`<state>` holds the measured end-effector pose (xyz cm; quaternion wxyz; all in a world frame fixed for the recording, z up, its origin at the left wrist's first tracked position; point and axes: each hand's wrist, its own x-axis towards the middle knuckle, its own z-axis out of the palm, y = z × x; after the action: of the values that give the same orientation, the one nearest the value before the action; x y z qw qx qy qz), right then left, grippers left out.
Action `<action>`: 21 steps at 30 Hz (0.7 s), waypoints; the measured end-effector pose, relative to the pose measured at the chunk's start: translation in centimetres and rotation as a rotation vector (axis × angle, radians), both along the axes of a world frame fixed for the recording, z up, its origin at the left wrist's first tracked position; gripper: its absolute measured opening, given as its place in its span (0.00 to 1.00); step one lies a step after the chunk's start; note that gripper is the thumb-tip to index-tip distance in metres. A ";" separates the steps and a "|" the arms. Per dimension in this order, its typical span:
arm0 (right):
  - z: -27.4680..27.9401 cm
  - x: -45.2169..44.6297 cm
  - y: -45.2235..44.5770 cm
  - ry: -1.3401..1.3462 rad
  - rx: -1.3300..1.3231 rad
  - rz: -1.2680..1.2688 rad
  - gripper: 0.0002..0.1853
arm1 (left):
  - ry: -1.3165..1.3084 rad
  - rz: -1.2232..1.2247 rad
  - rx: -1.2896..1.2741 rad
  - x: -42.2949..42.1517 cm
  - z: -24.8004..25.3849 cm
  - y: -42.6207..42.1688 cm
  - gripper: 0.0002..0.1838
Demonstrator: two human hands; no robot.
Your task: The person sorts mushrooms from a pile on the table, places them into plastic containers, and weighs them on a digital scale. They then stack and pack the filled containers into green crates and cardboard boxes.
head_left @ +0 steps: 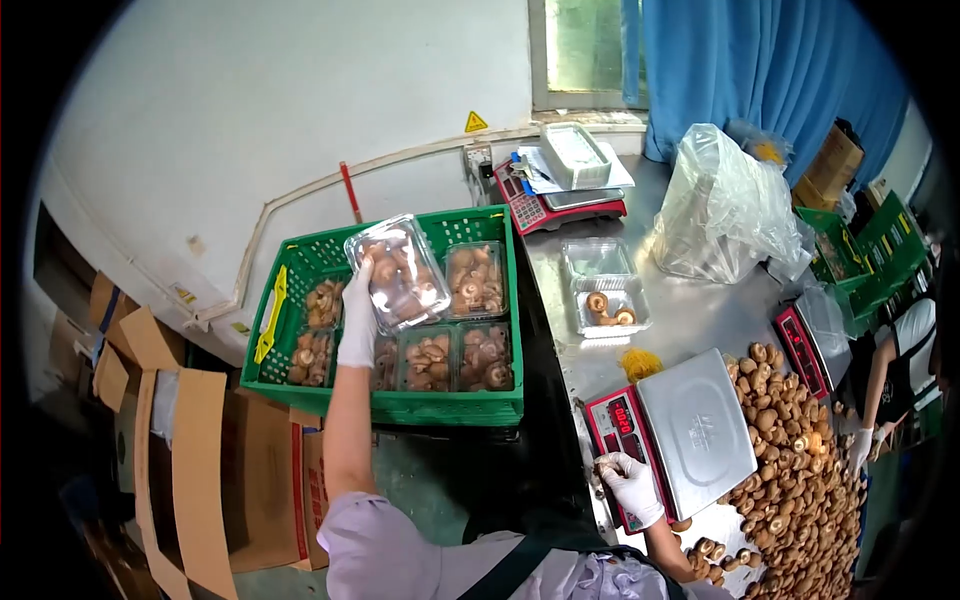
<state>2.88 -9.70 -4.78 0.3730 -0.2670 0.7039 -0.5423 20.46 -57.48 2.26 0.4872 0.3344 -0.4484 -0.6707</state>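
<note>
The clear mushroom box (400, 275) hangs tilted above the middle of the green crate, its lid catching the light and brown mushrooms showing through.

The metal counter (585, 370) is the largest piece, running from the wall toward the person. Against its left edge stands the green crate (450, 405), with filled clear boxes (428, 362) set in rows inside. A heap of loose mushrooms (790, 470) spreads along the counter's right edge and down toward the near end. A big plastic bag (705, 215) slumps near the far right corner. On the left edge, nearer the person, sits the front scale (697, 425), its steel plate bare beside a red panel with lit digits. The rear scale (590, 200) stands by the far left corner with papers and a white tray (575, 157) on top. Between the two scales, near the left edge, an open clear box (610, 305) holds a few mushrooms.

The left hand (358, 310), white-gloved, grips the mushroom box by its left side. The right hand (632, 487), also gloved, is drawn narrow over the front scale's red panel, pinching a small brown piece (601, 467) too small to identify. A yellow bundle (640, 364) lies just beyond that scale.
</note>
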 end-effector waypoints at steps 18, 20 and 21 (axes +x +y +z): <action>1.8 -1.4 0.0 0.402 0.149 -0.085 0.07 | -0.674 -0.189 -1.252 -16.2 -2.7 2.4 0.14; 2.2 -1.6 0.3 0.414 0.145 -0.095 0.08 | -0.422 -0.508 -1.215 -19.7 -1.7 8.0 0.12; 1.6 -1.7 0.7 0.433 0.145 -0.116 0.08 | -0.426 -0.679 -1.176 -21.2 -1.7 10.7 0.12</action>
<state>1.20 -9.02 -3.15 0.1998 -0.3086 0.8188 -0.4409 -0.70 -46.83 0.59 0.2531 -0.0182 -0.9008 -0.3524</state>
